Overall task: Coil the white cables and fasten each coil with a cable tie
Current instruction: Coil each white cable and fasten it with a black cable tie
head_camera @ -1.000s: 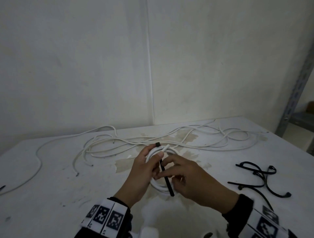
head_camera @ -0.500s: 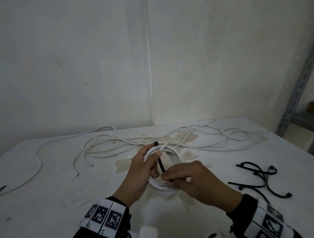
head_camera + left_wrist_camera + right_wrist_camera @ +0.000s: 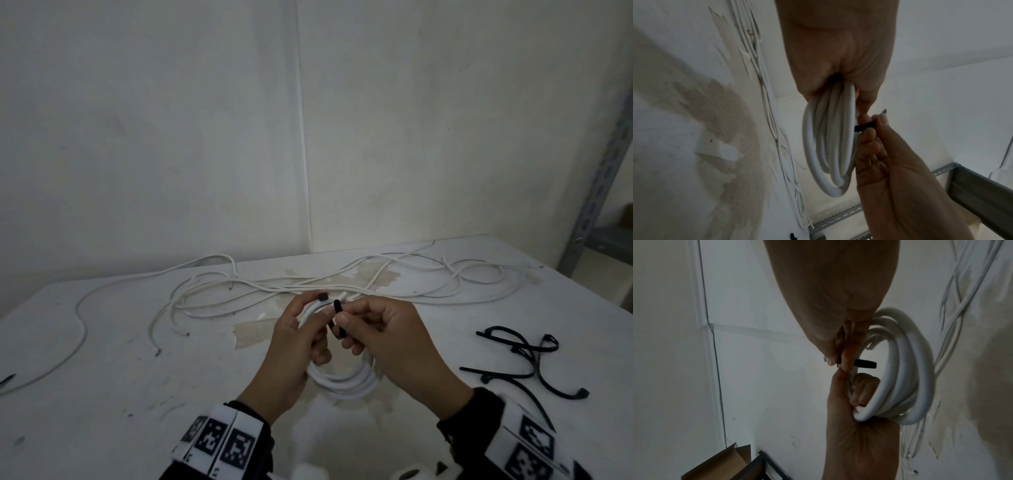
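A white cable coil (image 3: 346, 380) hangs over the table, gripped at its top by my left hand (image 3: 301, 339), whose fingers curl round the strands (image 3: 830, 142). A black cable tie (image 3: 337, 320) runs round the coil's top; its head (image 3: 322, 295) shows above my left thumb. My right hand (image 3: 376, 329) pinches the tie's tail between thumb and fingers. The left wrist view shows that pinch on the tie (image 3: 865, 126) beside the coil. In the right wrist view the black cable tie (image 3: 865, 364) pokes past my right fingertips, with the white coil (image 3: 906, 369) behind.
Long loose white cables (image 3: 308, 284) sprawl across the far part of the white table (image 3: 102, 359). A pile of spare black cable ties (image 3: 524, 363) lies at the right. A grey metal shelf upright (image 3: 596, 192) stands beyond the table's right edge.
My right hand has drawn the tie's tail from below the coil up to its top near the tie's head. Both hands have risen slightly; the coil stays in my left hand.
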Motion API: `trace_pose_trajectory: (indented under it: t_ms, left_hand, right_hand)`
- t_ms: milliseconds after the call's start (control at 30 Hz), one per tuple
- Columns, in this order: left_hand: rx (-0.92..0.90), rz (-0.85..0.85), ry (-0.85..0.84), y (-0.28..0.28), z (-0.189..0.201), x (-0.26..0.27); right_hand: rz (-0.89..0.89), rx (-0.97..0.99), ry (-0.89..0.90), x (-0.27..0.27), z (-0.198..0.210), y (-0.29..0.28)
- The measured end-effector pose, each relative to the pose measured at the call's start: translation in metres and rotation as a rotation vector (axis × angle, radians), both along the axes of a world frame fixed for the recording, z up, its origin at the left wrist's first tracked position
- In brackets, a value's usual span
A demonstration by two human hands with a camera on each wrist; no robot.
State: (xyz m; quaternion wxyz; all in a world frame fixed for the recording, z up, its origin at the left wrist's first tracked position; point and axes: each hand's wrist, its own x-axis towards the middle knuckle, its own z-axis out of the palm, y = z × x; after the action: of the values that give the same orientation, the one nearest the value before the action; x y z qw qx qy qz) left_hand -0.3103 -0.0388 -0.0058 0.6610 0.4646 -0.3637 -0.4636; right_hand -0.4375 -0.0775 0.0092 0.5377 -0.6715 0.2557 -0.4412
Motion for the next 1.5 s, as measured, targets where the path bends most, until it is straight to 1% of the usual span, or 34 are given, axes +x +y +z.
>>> trace_pose_trajectory:
  t_ms: [200, 367, 500, 667, 833, 1033, 1233, 1400, 1500]
  left_hand:
    - [-0.017, -0.010, -0.079, 0.000, -0.004, -0.003]
    - [-0.038, -0.010, -0.130, 0.000, -0.003, -0.005]
    - [-0.027, 0.043, -0.091, -0.001, -0.002, -0.008]
    - [-0.008, 0.081, -0.061, -0.001, -0.002, -0.010]
    - [-0.010, 0.085, -0.068, -0.002, 0.000, -0.009]
    - [-0.013, 0.081, -0.047, 0.000, -0.002, -0.009]
    - [-0.039, 0.051, -0.091, -0.001, 0.003, -0.010]
    - [-0.064, 0.133, -0.076, 0.000, 0.004, -0.003]
    - [-0.070, 0.141, -0.068, 0.002, 0.005, -0.002]
  right_hand:
    - [-0.067, 0.044, 0.071, -0.001, 0.006, -0.002]
    - [-0.090, 0.058, 0.105, 0.000, 0.008, -0.005]
    - [-0.087, 0.083, 0.123, 0.003, 0.008, -0.004]
    - [-0.125, 0.130, 0.065, 0.005, 0.008, -0.002]
    - [-0.124, 0.165, 0.042, 0.006, 0.013, 0.000]
    - [-0.125, 0.119, 0.095, 0.007, 0.016, 0.002]
    - [-0.224, 0.010, 0.064, 0.012, 0.015, 0.002]
    - [-0.125, -0.062, 0.213, 0.008, 0.017, 0.005]
    - [-0.148, -0.071, 0.170, 0.008, 0.012, 0.008]
